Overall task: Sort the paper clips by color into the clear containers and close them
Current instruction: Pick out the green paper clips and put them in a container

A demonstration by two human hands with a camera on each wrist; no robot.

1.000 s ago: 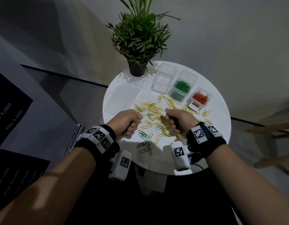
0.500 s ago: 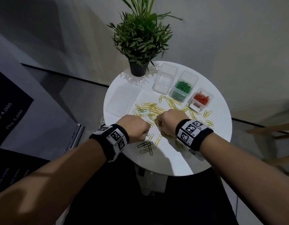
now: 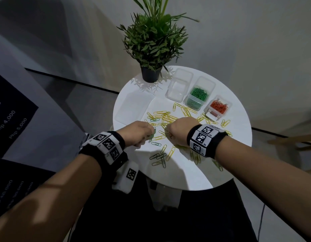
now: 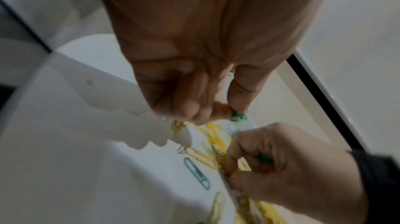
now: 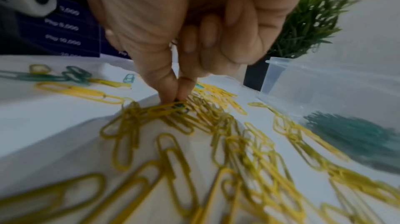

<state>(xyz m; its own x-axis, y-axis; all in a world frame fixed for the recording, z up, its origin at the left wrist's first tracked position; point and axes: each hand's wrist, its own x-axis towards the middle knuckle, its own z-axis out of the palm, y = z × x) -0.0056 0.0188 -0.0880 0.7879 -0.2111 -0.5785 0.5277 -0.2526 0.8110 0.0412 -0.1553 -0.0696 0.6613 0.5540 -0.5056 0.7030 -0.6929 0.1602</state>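
Note:
Yellow paper clips (image 3: 168,117) lie scattered over the round white table (image 3: 235,137), with a few dark green clips (image 3: 159,157) near the front. My left hand (image 3: 151,135) pinches a green clip (image 4: 238,117) between thumb and forefinger just above the pile. My right hand (image 3: 167,132) is knuckles up, and its thumb and forefinger (image 5: 177,97) pinch a green clip (image 5: 179,105) lying among the yellow ones. Another green clip (image 4: 265,157) shows inside its curled fingers. At the back stand an empty clear container (image 3: 179,86), one with green clips (image 3: 198,95) and one with red clips (image 3: 218,107), all open.
A potted plant (image 3: 151,41) stands at the table's back edge, left of the containers. A flat clear lid (image 3: 133,107) lies on the table's left part. A dark sign (image 3: 9,123) with printed prices stands to the left, off the table.
Both hands turned from fists on edge to knuckles up and reached forward into the pile. The left hand has lifted a green clip.

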